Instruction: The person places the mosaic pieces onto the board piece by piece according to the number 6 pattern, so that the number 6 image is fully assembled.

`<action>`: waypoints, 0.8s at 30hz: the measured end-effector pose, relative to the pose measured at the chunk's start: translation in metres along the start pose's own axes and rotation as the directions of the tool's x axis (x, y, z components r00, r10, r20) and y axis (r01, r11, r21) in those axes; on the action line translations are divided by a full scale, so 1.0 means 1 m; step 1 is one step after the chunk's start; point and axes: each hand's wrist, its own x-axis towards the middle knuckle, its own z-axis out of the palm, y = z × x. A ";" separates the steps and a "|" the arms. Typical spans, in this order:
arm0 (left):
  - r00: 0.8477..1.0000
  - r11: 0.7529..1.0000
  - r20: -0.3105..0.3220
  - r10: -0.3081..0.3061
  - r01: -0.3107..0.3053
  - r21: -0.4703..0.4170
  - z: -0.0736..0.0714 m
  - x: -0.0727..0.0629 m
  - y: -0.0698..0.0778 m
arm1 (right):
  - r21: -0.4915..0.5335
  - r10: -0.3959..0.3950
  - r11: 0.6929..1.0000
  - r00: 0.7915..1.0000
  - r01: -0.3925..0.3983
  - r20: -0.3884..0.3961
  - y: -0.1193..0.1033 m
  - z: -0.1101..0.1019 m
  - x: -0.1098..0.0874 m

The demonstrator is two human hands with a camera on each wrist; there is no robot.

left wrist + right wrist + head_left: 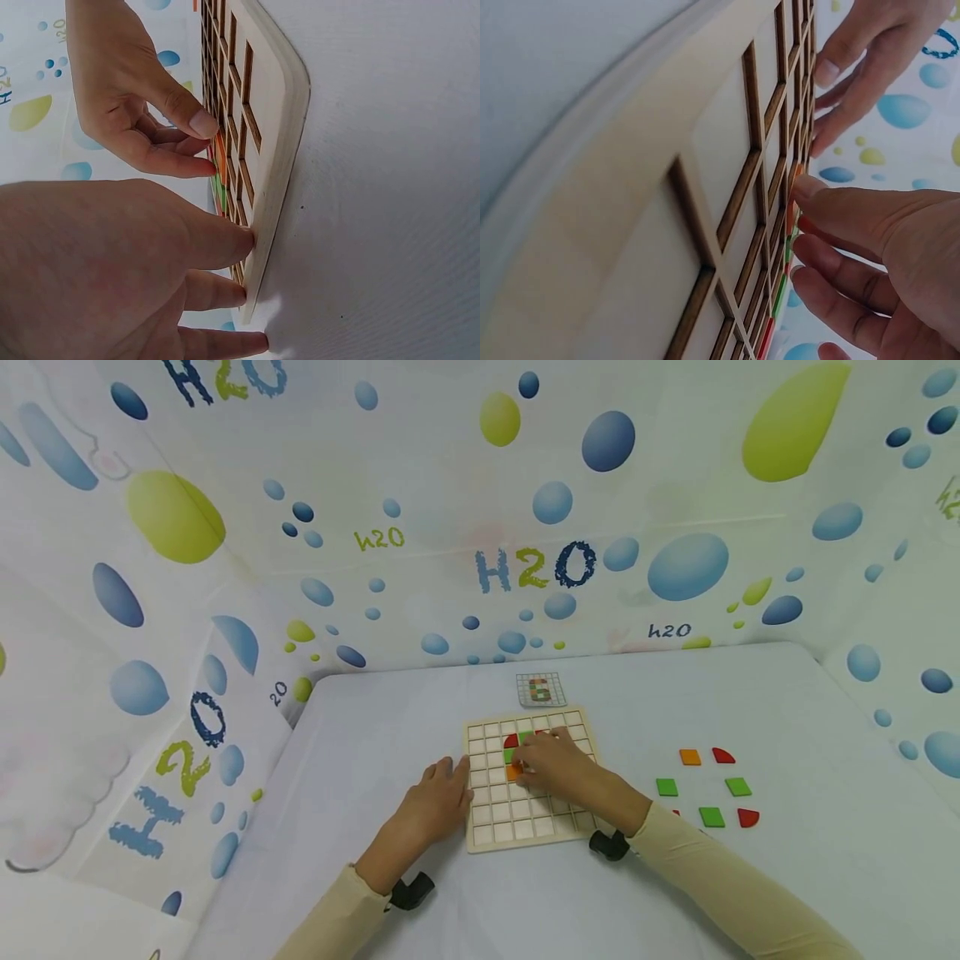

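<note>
Board [482, 814], pale and gridded, lies on the white-covered table [375, 718]. The left hand [431, 806] reaches in palm down, its fingers loosely spread, touching the board's left edge. The right hand [555, 764] arches over the middle, thumb and bent fingers narrowly apart at an orange tile [513, 773] (whether they pinch it, I cannot tell).

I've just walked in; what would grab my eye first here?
Probably the patterned backdrop, with its blue and green drops and large H2O lettering behind the table. Below, two sleeved arms reach to a gridded wooden board bearing coloured tiles. More red, green and orange tiles lie loose to its right.
</note>
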 end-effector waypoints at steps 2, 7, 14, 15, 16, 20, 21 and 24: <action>1.000 1.000 0.002 -0.002 0.002 0.001 0.001 0.000 0.000 | 0.017 0.011 1.000 1.000 -0.011 0.002 0.001 0.000 0.000; 1.000 1.000 0.000 0.003 -0.003 -0.001 0.000 0.000 -0.001 | 0.046 0.031 0.998 1.000 -0.031 0.004 0.004 -0.002 0.000; 1.000 1.000 -0.006 0.007 -0.007 0.007 -0.001 0.000 -0.001 | 0.041 0.030 0.999 0.999 -0.029 -0.023 0.015 -0.014 -0.005; 1.000 1.000 -0.009 0.008 -0.008 0.007 -0.001 0.000 -0.001 | 0.040 0.025 0.999 0.999 -0.024 -0.035 0.018 -0.017 -0.006; 1.000 1.000 -0.009 0.008 -0.008 0.008 0.000 0.000 -0.001 | 0.049 0.023 0.999 0.999 -0.021 -0.046 0.020 -0.019 -0.008; 1.000 1.000 -0.008 0.009 -0.009 0.008 0.001 0.000 -0.001 | 0.080 0.037 0.996 0.997 -0.032 -0.067 0.029 -0.033 -0.017; 1.000 1.000 -0.007 0.009 -0.009 0.007 0.001 0.000 -0.001 | 0.097 0.052 0.994 0.997 -0.046 -0.064 0.031 -0.036 -0.019; 1.000 1.000 -0.003 0.009 -0.009 0.005 0.002 0.000 -0.001 | 0.125 0.097 0.988 0.994 -0.089 -0.059 0.037 -0.046 -0.028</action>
